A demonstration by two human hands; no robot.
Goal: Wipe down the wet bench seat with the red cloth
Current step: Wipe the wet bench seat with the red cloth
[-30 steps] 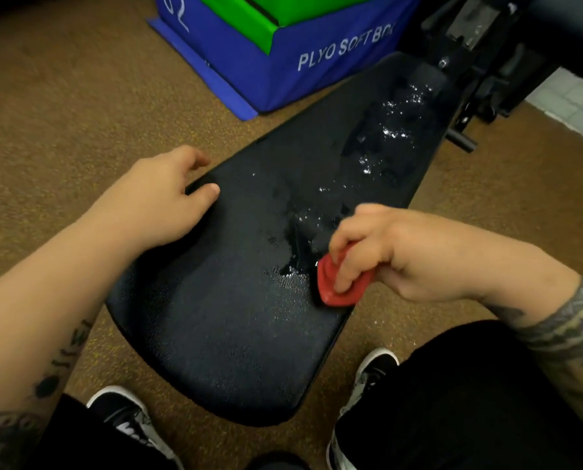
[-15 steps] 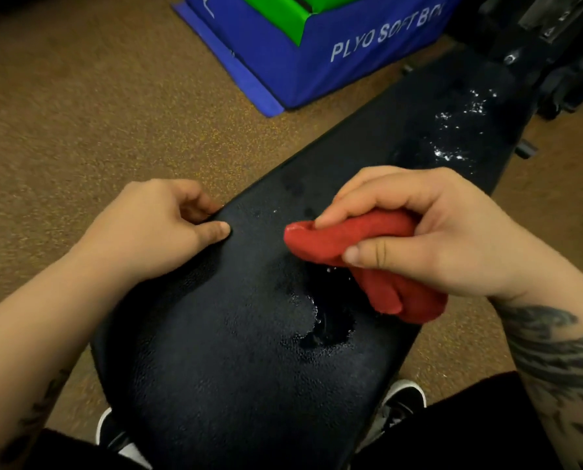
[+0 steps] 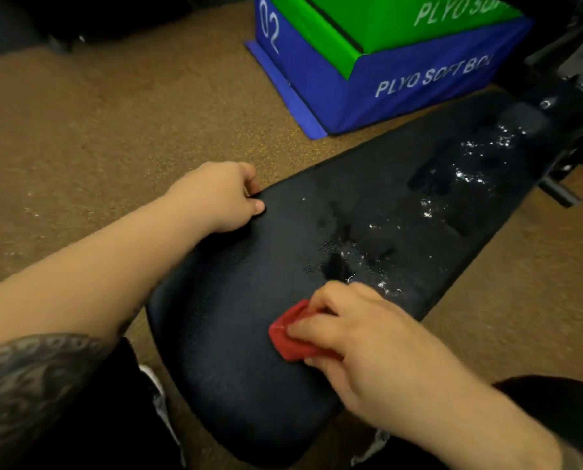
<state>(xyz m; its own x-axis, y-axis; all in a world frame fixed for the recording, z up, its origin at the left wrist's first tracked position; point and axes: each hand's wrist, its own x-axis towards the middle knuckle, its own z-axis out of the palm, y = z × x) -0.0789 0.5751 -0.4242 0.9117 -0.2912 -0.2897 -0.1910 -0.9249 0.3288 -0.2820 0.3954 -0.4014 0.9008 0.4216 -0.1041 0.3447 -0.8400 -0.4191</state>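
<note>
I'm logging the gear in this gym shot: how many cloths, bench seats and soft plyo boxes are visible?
Cloths: 1, the folded red cloth held by the right hand.
Bench seats: 1, the wet black padded bench seat.
Plyo boxes: 2, a green soft box stacked on a blue soft box.
Total: 4.

A green plyo box (image 3: 385, 18) sits atop a blue one (image 3: 402, 86); brown speckled floor (image 3: 96, 130) lies around them.
</note>
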